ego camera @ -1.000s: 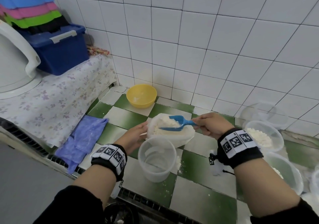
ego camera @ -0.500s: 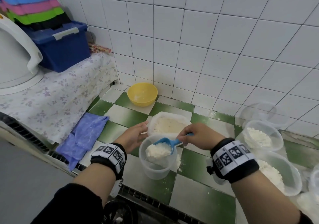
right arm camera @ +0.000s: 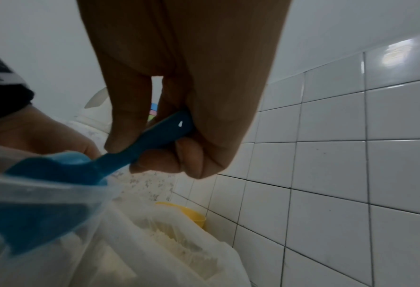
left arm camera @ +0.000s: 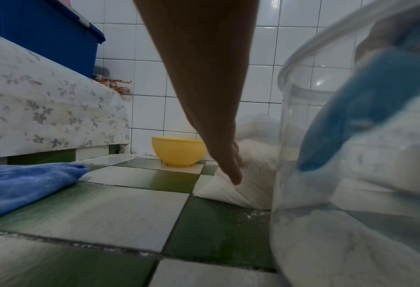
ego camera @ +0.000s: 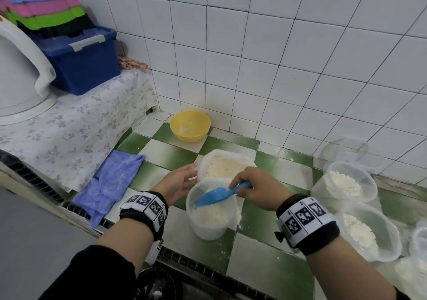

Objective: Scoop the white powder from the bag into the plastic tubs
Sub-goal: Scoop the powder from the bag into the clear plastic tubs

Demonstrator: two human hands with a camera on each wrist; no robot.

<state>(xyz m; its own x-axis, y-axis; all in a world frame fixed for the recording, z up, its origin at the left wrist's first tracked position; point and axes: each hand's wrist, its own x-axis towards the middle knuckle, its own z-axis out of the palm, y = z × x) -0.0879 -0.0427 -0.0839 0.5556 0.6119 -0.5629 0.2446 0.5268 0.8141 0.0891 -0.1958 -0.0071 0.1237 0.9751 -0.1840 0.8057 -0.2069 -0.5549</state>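
- My right hand (ego camera: 256,190) clamps the blue scoop (ego camera: 217,197), tipped into the clear tub (ego camera: 211,212) near the desk's front edge.
- My left hand (ego camera: 179,182), fingers straight, steadies the soft bag (ego camera: 225,164) behind it.
- I judge it partway: two right-edge tubs (ego camera: 346,184) hold powder; this one is barely filled.

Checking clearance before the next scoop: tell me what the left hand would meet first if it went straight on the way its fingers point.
The left hand points at the powder bag; its fingertips look already against the bag's side.
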